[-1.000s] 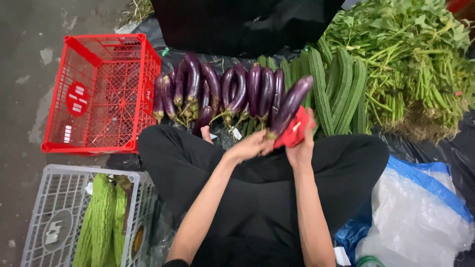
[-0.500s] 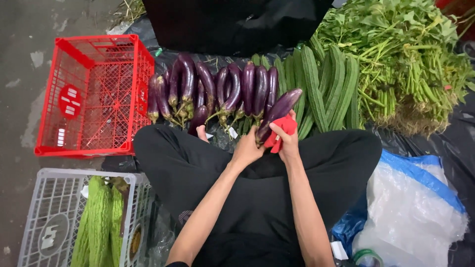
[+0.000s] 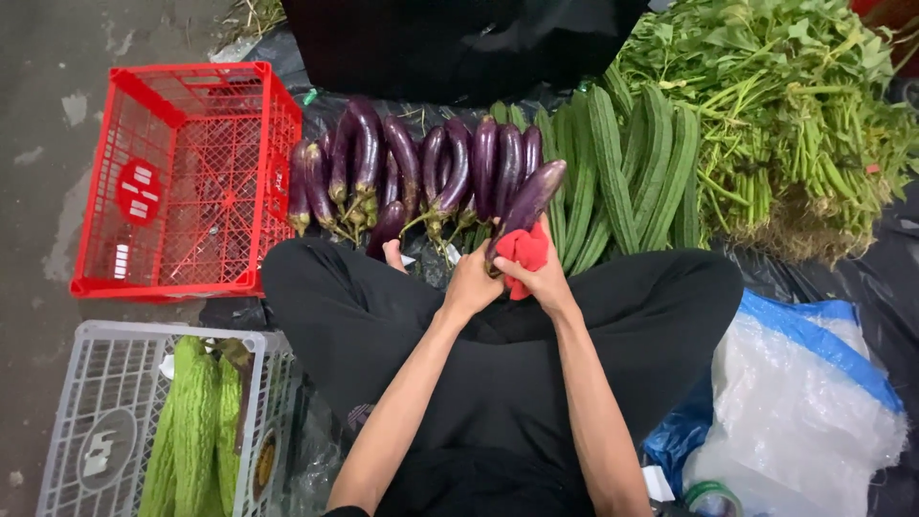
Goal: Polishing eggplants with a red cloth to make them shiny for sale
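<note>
Close together, left hand (image 3: 471, 284) grips a purple eggplant (image 3: 525, 203), right hand (image 3: 544, 280) clasps a red cloth (image 3: 523, 251) beside a round-labelled red crate (image 3: 182, 172).

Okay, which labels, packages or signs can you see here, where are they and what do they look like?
Round dark-red label with small white patches: inside the red crate, upper left.
Round grey emblem with white marks: on the grey crate, lower left.
Clear plastic bag with a blue edge: lower right, beside the knee.
No screens in view.
</note>
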